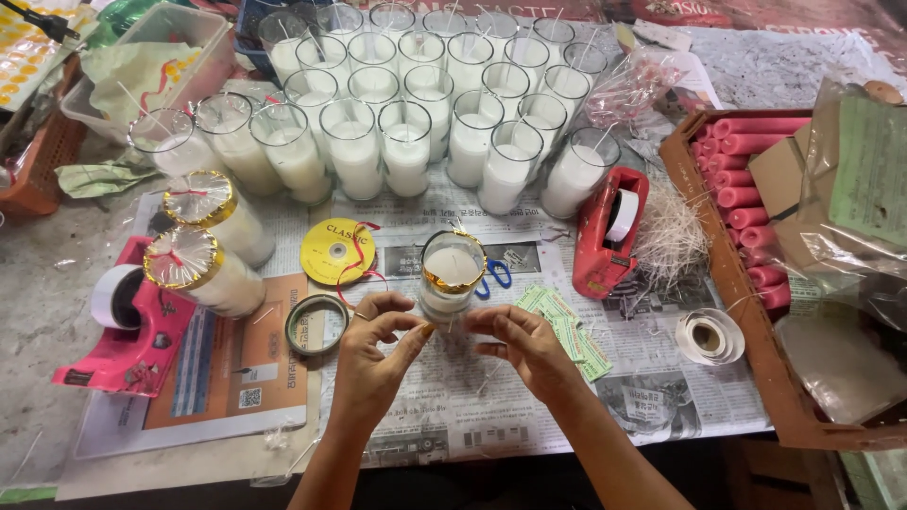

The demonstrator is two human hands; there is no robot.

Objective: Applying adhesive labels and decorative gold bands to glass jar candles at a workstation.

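Note:
A glass candle (pixel 452 276) filled with white wax stands upright on the newspaper (pixel 529 416), a gold band around its rim. My left hand (pixel 373 351) and my right hand (pixel 524 342) touch its base from either side with pinched fingertips. A thin strip seems to run between my fingers at the glass's foot; it is too small to make out. Blue-handled scissors (pixel 495 276) lie just behind the candle. A yellow ribbon spool (pixel 336 250) with red ribbon lies to its left.
Several unbanded glass candles (pixel 406 156) crowd the back. Two foil-capped candles (pixel 194 266) lie at left beside a pink tape dispenser (pixel 132 331). A red tape dispenser (pixel 605 231), green labels (pixel 567 326), a tape roll (pixel 709 336) and a box of pink candles (pixel 746 179) sit at right.

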